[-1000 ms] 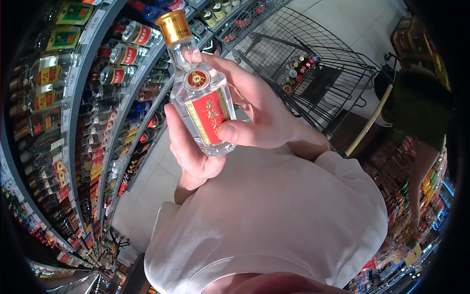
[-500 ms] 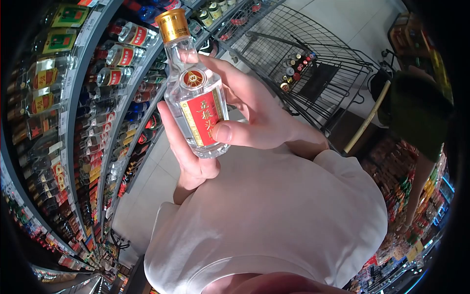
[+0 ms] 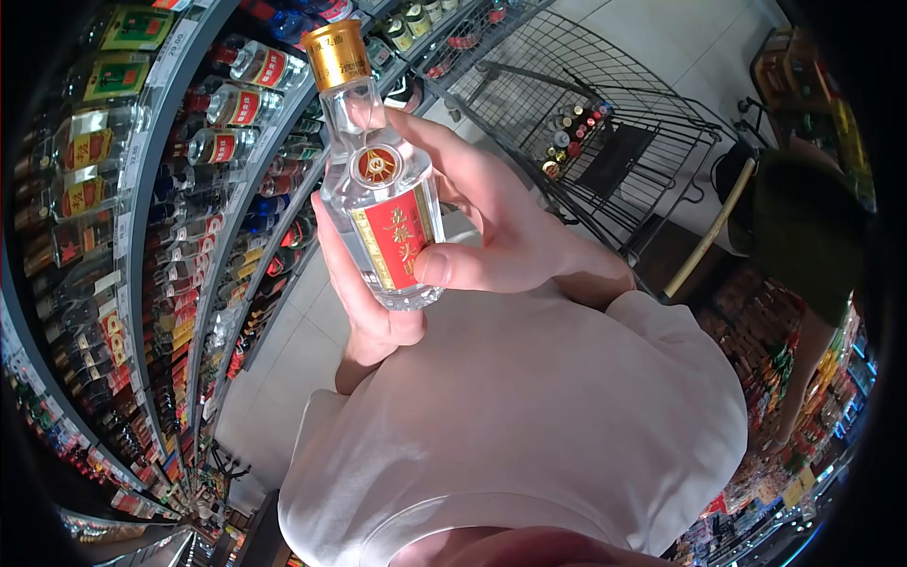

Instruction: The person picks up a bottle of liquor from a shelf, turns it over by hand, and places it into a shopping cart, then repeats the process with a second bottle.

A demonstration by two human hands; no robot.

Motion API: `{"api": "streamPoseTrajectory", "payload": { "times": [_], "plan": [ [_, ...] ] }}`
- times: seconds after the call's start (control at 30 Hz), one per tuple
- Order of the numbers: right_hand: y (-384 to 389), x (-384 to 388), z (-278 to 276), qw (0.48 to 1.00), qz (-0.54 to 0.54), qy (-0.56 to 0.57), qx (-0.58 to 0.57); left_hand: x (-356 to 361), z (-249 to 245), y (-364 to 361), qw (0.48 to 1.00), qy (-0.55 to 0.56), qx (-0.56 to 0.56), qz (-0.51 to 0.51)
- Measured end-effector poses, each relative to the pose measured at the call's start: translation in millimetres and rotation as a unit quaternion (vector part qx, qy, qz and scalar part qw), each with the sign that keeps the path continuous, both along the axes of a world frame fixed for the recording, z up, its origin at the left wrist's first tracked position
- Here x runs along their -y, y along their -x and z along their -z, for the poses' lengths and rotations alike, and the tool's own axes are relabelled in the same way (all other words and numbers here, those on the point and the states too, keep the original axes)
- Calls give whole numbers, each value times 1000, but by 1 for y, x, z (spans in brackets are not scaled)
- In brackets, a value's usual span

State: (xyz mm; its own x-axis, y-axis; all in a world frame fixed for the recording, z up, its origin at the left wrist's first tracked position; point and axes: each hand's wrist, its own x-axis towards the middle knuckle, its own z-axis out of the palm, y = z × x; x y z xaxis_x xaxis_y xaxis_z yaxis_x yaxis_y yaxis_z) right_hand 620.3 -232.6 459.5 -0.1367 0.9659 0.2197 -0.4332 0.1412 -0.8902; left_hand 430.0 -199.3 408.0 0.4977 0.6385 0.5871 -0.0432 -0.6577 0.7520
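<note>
A clear glass bottle (image 3: 378, 203) with a gold cap and a red and gold label stands tilted in front of my chest, cap toward the top left. My right hand (image 3: 501, 217) grips it from the right, its thumb pressed on the lower edge of the label and its other fingers partly hidden behind the glass. Under and along the bottle's left side, my left hand (image 3: 364, 307) is wrapped against the base, with part of its fingers hidden behind.
Shelves (image 3: 142, 236) packed with bottles run down the left. A wire shopping cart (image 3: 652, 142) with several capped items (image 3: 572, 132) inside stands at the upper right. Another person in a dark green top (image 3: 803, 227) is at the right, beside packaged goods (image 3: 784, 350).
The bottle has turned slightly in my hands and shifted a little right and down. The other person at the right has moved slightly.
</note>
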Motion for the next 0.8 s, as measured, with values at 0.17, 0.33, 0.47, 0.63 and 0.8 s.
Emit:
{"api": "streamPoseTrajectory", "payload": {
  "times": [0.17,0.33,0.47,0.63,0.8],
  "plan": [
    [3,-2,4,993,83,-87,17,-6,-6,-2,999,1,-2,37],
    [6,-5,13,988,109,-109,12,12,-25,-15,987,142,71,35],
    [5,-1,11,990,115,-60,50,3,-13,-25,991,77,104,-15],
    [16,-12,7,998,16,-34,-50,-13,-20,-19,997,-40,8,-68],
    [24,-31,6,979,68,110,-159,-37,-10,-20,1000,-24,-6,-7]
  ]
}}
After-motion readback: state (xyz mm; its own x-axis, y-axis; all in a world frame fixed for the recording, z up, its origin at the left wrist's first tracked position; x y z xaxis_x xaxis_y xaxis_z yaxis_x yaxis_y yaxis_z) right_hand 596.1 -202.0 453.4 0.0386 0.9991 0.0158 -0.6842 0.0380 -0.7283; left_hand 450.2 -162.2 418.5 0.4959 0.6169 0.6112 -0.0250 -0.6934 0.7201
